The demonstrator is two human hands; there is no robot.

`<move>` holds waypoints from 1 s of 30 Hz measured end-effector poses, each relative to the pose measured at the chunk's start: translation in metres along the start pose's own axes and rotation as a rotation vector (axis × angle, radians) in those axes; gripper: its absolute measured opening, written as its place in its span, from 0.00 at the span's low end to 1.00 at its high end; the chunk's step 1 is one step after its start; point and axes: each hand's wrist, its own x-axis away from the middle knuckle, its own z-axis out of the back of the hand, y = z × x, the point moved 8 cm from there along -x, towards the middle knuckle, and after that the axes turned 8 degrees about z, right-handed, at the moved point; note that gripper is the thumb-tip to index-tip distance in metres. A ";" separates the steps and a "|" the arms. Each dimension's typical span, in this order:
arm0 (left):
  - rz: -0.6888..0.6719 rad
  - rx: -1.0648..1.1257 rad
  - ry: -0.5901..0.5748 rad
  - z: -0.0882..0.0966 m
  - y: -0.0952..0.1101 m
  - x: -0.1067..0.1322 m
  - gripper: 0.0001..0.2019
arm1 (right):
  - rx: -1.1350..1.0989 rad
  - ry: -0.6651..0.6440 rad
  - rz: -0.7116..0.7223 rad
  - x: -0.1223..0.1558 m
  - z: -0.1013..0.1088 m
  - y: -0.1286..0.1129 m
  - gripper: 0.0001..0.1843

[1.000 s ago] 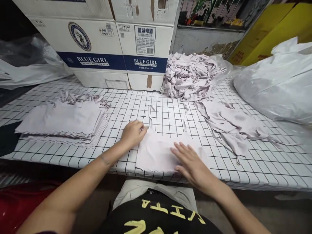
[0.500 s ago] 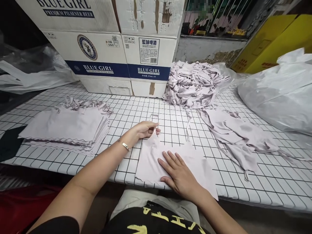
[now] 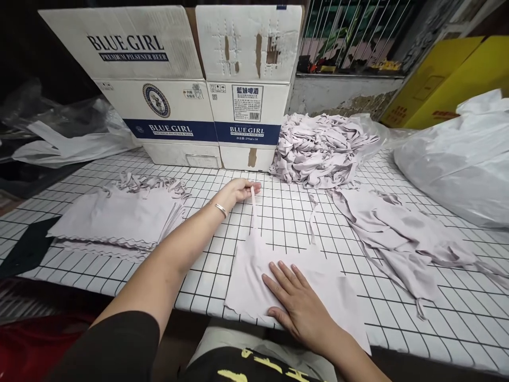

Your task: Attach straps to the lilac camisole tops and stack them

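A pale pink camisole-like garment (image 3: 334, 297) lies flat near the table's front edge, its lower hem wavy. My left hand (image 3: 243, 190) pinches the end of its left strap (image 3: 254, 212) and holds it stretched away from me. My right hand (image 3: 298, 300) rests flat on the fabric with its fingers spread. The garment's other strap (image 3: 313, 220) lies loose on the table, slightly curled. To the left sits a neat stack of matching garments (image 3: 111, 215), straps bunched at the far end. More of them lie crumpled (image 3: 397, 233) to the right.
A white beer carton (image 3: 170, 101) stands at the back of the checked table (image 3: 214, 254). Beside it is a big heap of pink garments (image 3: 318, 148). A stuffed white plastic bag (image 3: 457, 159) sits at the right, and a dark flat piece (image 3: 29, 246) at the left edge.
My left hand has moved away from me, drawing the strap out straight. My right hand still lies flat on the garment. The camera view has tilted up a little.
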 end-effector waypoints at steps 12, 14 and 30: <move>-0.735 -0.723 -0.243 -0.063 0.016 0.091 0.15 | -0.997 0.381 -0.390 -0.035 0.088 0.071 0.19; -0.839 -0.878 -0.215 -0.071 0.004 0.112 0.19 | -1.216 0.452 -0.398 -0.057 0.105 0.084 0.20; -0.490 -1.479 0.334 0.036 -0.124 0.173 0.25 | -1.594 0.400 -0.614 -0.086 0.085 0.117 0.10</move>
